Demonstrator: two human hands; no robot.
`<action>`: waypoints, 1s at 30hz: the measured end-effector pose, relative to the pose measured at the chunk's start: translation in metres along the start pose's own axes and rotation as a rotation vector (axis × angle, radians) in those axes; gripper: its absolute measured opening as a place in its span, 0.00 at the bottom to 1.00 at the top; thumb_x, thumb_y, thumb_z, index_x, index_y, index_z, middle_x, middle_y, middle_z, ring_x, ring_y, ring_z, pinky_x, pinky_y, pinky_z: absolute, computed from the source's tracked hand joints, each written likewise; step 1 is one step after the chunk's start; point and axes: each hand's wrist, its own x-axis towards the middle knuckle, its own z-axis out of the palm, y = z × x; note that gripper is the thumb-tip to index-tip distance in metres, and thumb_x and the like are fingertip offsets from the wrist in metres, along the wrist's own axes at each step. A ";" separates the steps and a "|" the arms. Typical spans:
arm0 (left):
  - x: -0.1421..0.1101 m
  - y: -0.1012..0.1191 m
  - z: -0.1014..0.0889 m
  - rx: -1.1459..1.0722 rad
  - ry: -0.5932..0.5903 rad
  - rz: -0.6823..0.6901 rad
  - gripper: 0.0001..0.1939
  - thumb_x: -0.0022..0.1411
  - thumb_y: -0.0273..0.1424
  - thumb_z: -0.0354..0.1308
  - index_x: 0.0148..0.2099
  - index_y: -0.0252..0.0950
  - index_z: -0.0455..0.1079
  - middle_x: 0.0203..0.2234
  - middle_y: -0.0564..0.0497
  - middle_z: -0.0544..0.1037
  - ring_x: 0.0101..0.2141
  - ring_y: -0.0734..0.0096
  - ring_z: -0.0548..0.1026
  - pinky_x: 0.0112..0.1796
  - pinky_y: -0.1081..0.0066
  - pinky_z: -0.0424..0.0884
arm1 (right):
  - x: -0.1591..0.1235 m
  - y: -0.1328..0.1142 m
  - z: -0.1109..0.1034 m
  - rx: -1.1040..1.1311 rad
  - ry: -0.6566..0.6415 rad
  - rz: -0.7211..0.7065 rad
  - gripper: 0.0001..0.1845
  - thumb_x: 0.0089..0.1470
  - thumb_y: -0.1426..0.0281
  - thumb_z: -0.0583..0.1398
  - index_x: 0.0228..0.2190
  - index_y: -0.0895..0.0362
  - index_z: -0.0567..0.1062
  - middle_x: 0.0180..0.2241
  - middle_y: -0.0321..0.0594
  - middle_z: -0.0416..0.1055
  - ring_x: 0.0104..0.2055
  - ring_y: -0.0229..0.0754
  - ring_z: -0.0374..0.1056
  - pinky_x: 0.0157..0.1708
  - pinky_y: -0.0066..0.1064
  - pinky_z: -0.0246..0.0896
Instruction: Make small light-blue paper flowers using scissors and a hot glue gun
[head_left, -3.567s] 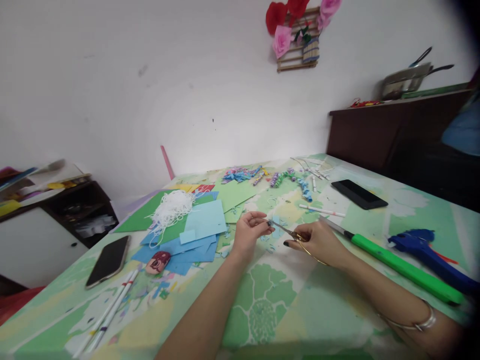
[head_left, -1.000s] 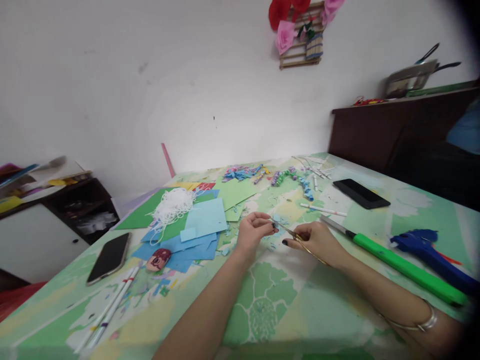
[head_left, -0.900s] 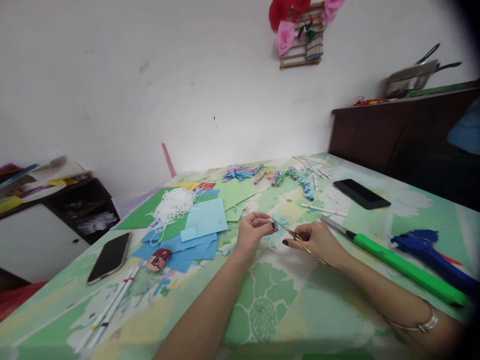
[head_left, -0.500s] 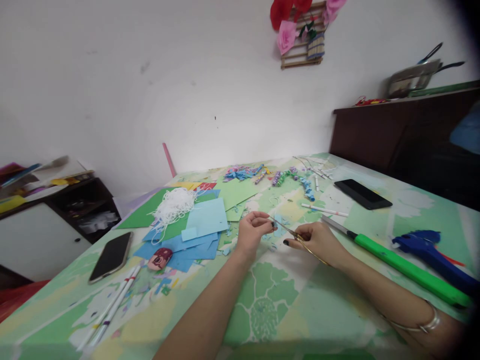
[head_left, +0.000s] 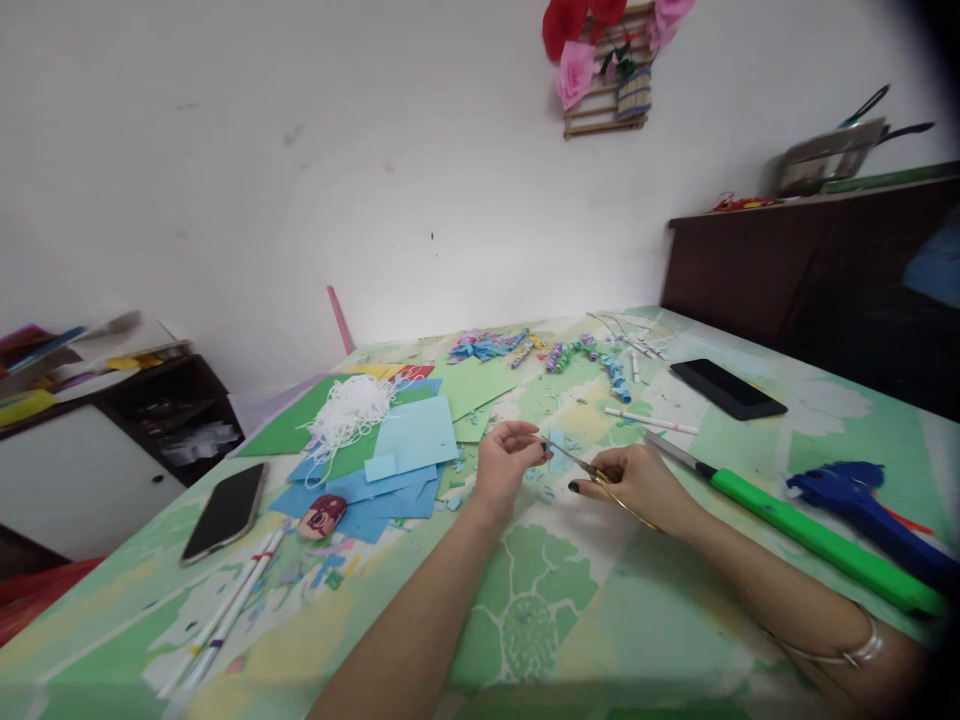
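My right hand holds small gold-handled scissors, its thumb and fingers at the handles. Their thin blades point left, toward the fingertips of my left hand. That hand is closed in a pinch, with a small piece of light blue paper at its fingertips; the fingers partly hide it. Blue paper scraps lie on the tablecloth just below the hands.
Left of my hands lie blue paper sheets, white string, a red-and-pink case and a phone. To the right are a black phone, a green-handled knife and a blue glue gun. Curled paper pieces lie farther back.
The view has shifted very slightly. Both hands and the scissors keep nearly the same pose.
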 end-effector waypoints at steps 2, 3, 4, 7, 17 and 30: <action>0.000 0.000 0.000 -0.007 -0.002 0.001 0.12 0.41 0.24 0.61 0.33 0.31 0.67 0.23 0.50 0.73 0.24 0.71 0.75 0.30 0.71 0.69 | 0.000 0.000 0.000 0.001 0.001 0.001 0.22 0.41 0.56 0.59 0.12 0.59 0.62 0.14 0.31 0.48 0.19 0.31 0.44 0.17 0.24 0.38; 0.000 -0.001 0.000 -0.014 -0.004 0.003 0.12 0.42 0.24 0.61 0.33 0.31 0.67 0.24 0.50 0.73 0.24 0.71 0.75 0.30 0.71 0.69 | 0.000 0.000 0.000 0.003 0.003 -0.002 0.22 0.41 0.55 0.59 0.12 0.59 0.62 0.14 0.31 0.48 0.19 0.31 0.44 0.17 0.24 0.38; 0.000 -0.001 0.000 -0.021 -0.009 0.003 0.12 0.42 0.24 0.61 0.33 0.32 0.67 0.24 0.50 0.73 0.24 0.71 0.75 0.30 0.70 0.70 | 0.000 0.001 0.000 0.006 0.007 -0.005 0.22 0.41 0.55 0.59 0.12 0.59 0.63 0.14 0.31 0.48 0.19 0.31 0.44 0.17 0.25 0.38; 0.000 -0.002 -0.001 -0.031 -0.017 0.004 0.12 0.42 0.24 0.61 0.33 0.32 0.66 0.24 0.50 0.74 0.24 0.71 0.75 0.31 0.70 0.70 | 0.000 0.002 0.000 0.011 0.017 -0.012 0.22 0.40 0.55 0.59 0.12 0.59 0.63 0.14 0.31 0.48 0.19 0.31 0.44 0.17 0.25 0.38; 0.000 -0.002 -0.003 0.009 -0.007 -0.015 0.13 0.41 0.26 0.63 0.33 0.32 0.66 0.24 0.48 0.75 0.25 0.69 0.75 0.26 0.73 0.68 | 0.004 0.006 -0.002 -0.216 0.140 0.094 0.22 0.43 0.54 0.58 0.12 0.58 0.64 0.13 0.33 0.55 0.18 0.33 0.50 0.18 0.26 0.39; -0.001 -0.005 0.000 -0.016 -0.052 -0.035 0.12 0.42 0.24 0.61 0.33 0.32 0.65 0.24 0.47 0.77 0.25 0.69 0.75 0.33 0.69 0.70 | 0.007 0.020 -0.005 -0.652 0.212 0.166 0.13 0.49 0.71 0.51 0.21 0.59 0.73 0.25 0.47 0.71 0.30 0.47 0.66 0.24 0.30 0.48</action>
